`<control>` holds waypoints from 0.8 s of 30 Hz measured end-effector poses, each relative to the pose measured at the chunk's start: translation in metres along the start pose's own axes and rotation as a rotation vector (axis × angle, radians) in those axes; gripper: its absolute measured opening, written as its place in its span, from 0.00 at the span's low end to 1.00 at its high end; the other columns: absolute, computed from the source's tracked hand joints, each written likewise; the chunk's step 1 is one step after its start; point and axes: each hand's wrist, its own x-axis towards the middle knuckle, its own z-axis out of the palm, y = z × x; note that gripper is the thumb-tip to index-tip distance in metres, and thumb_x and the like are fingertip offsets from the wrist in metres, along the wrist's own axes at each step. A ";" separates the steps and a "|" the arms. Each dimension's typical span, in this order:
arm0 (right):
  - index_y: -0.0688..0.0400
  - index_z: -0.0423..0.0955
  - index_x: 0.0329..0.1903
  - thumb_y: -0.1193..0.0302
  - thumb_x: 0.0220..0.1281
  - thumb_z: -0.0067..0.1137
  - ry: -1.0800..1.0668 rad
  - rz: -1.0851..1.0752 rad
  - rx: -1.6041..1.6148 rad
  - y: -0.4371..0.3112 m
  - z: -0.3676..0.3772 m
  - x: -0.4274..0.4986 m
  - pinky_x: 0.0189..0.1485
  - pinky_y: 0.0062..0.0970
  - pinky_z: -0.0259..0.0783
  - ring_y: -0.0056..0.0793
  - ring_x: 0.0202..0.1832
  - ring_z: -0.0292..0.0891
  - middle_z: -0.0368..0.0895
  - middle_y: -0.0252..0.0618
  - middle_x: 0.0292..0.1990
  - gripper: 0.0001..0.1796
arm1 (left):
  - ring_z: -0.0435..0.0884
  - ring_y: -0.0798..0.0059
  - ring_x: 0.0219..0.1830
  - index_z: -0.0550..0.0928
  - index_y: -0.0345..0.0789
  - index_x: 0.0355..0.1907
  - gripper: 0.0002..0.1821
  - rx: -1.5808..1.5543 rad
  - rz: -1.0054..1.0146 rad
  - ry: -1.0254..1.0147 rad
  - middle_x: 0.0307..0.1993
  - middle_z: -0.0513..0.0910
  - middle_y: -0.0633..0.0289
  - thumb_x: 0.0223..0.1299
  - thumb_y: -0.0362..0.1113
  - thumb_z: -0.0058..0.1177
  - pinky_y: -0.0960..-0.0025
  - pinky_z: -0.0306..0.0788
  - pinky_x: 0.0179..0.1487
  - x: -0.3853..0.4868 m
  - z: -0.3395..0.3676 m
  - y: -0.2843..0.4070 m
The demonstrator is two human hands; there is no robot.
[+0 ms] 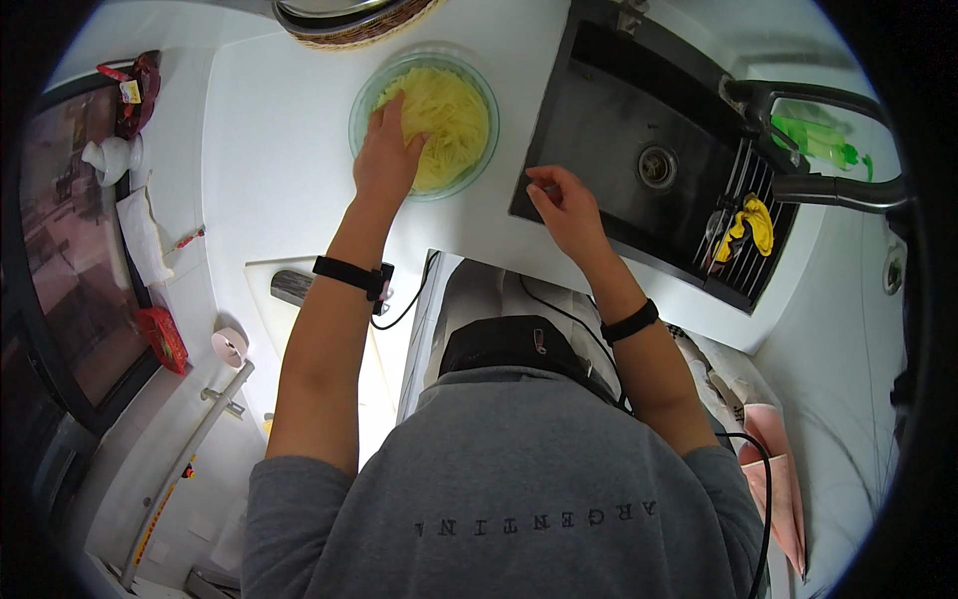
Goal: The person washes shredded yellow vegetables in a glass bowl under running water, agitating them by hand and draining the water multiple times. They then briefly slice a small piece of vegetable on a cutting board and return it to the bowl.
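Note:
A clear glass bowl [358,123] filled with pale yellow shreds [449,127], probably potato, stands on the white countertop. My left hand [389,153] reaches over the bowl's left side, its fingers spread on the shreds and the thumb apart from them. I see nothing gripped in it, though the fingertips' undersides are hidden. My right hand [566,210] hovers at the near left corner of the black sink [614,135], fingers curled and the thumb a little apart. No object shows in it.
A wicker basket [359,37] with metalware sits at the far edge. A black faucet [831,191], a green bottle [812,138] and a yellow cloth [752,224] are around the sink's right side. A dark grey object [290,287] lies on a pale board [262,307], partly behind my left forearm.

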 end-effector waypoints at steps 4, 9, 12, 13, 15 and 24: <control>0.62 0.78 0.54 0.71 0.69 0.60 0.014 0.016 0.010 0.001 0.001 -0.001 0.42 0.27 0.75 0.27 0.37 0.78 0.82 0.39 0.41 0.14 | 0.54 0.43 0.79 0.52 0.41 0.80 0.43 0.405 0.104 0.039 0.79 0.50 0.45 0.69 0.48 0.56 0.39 0.59 0.73 -0.003 0.010 0.012; 0.61 0.79 0.54 0.70 0.70 0.60 0.039 0.038 0.012 0.006 0.003 -0.004 0.43 0.27 0.75 0.26 0.37 0.77 0.81 0.38 0.40 0.13 | 0.34 0.36 0.81 0.45 0.43 0.82 0.49 0.365 0.104 -0.108 0.81 0.34 0.45 0.68 0.57 0.53 0.28 0.44 0.75 0.011 0.044 0.012; 0.60 0.79 0.54 0.70 0.70 0.60 0.039 0.064 0.042 0.007 0.002 -0.006 0.43 0.27 0.75 0.25 0.37 0.77 0.81 0.38 0.40 0.13 | 0.32 0.36 0.81 0.45 0.44 0.82 0.49 0.429 0.094 -0.074 0.81 0.33 0.45 0.68 0.59 0.51 0.25 0.41 0.74 0.015 0.059 0.012; 0.60 0.79 0.54 0.70 0.70 0.60 0.038 0.055 0.037 0.007 0.001 -0.006 0.43 0.26 0.75 0.25 0.37 0.76 0.81 0.37 0.40 0.13 | 0.32 0.36 0.81 0.45 0.44 0.82 0.49 0.439 0.092 -0.057 0.82 0.33 0.46 0.68 0.59 0.51 0.24 0.40 0.74 0.015 0.060 0.014; 0.60 0.79 0.54 0.70 0.70 0.61 0.041 0.068 0.046 0.005 0.001 -0.006 0.43 0.26 0.75 0.24 0.37 0.76 0.81 0.37 0.40 0.13 | 0.32 0.37 0.81 0.45 0.44 0.82 0.49 0.435 0.077 -0.063 0.82 0.33 0.47 0.68 0.60 0.50 0.24 0.38 0.73 0.014 0.056 0.016; 0.60 0.79 0.53 0.71 0.69 0.61 0.048 0.001 0.054 0.011 0.002 -0.007 0.42 0.25 0.75 0.22 0.37 0.76 0.81 0.36 0.39 0.13 | 0.37 0.45 0.82 0.50 0.46 0.81 0.43 0.403 0.185 -0.010 0.82 0.41 0.52 0.69 0.56 0.47 0.21 0.33 0.73 0.024 0.064 0.032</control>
